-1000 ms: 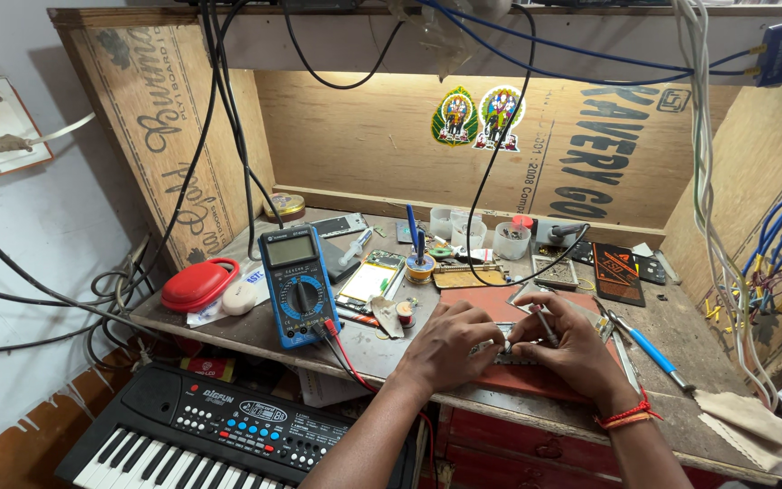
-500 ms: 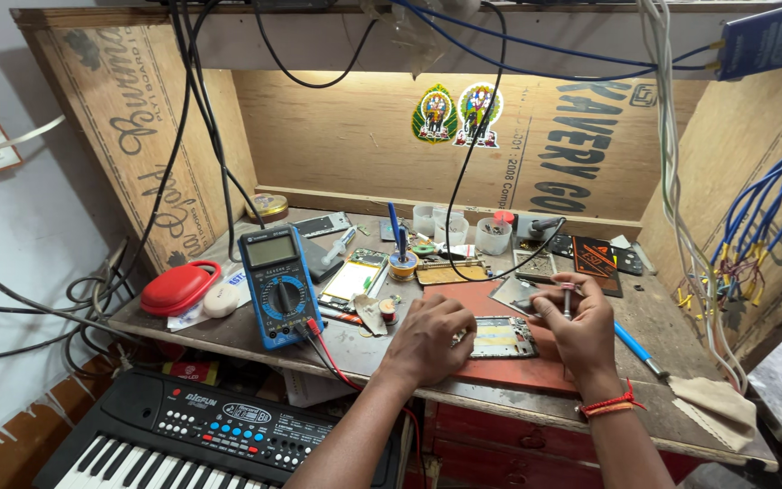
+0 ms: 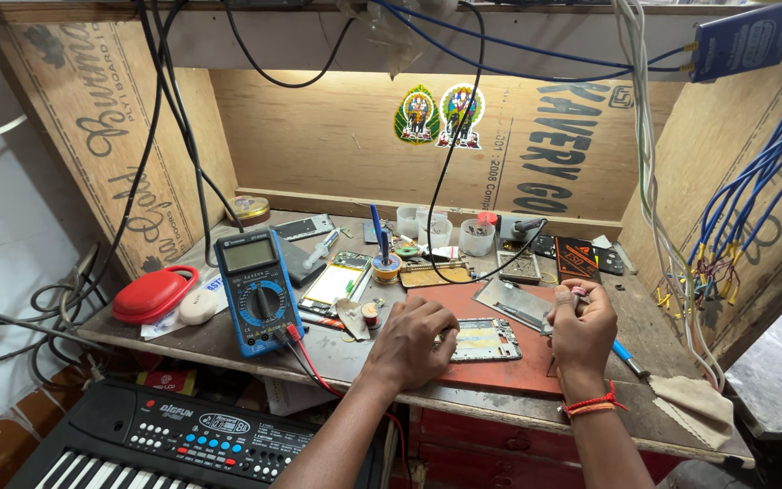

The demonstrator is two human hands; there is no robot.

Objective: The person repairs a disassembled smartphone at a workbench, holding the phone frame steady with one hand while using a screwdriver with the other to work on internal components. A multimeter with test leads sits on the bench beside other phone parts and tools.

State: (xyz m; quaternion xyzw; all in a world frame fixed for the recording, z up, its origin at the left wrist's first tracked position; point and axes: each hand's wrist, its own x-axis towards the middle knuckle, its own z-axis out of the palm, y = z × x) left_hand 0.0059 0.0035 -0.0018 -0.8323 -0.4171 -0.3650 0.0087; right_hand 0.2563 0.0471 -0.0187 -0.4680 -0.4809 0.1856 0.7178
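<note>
An opened phone frame (image 3: 486, 340) lies flat on a red work mat (image 3: 500, 371) at the front of the bench. My left hand (image 3: 412, 340) rests on the mat with curled fingers touching the frame's left edge. My right hand (image 3: 581, 326) is lifted just right of the frame, fingers pinched on a small thin tool; its tip is hard to make out. A grey metal back plate (image 3: 513, 303) lies behind the frame.
A blue multimeter (image 3: 258, 290) with red and black leads stands at the left beside a red case (image 3: 153, 294). Small cups (image 3: 477, 237), circuit boards and a solder reel (image 3: 386, 269) crowd the back. Cables hang overhead. A keyboard (image 3: 183, 435) sits below the bench edge.
My right hand has drawn back to the right, off the phone frame, and lifted while pinching the small tool. My left hand stays at the frame's left edge.
</note>
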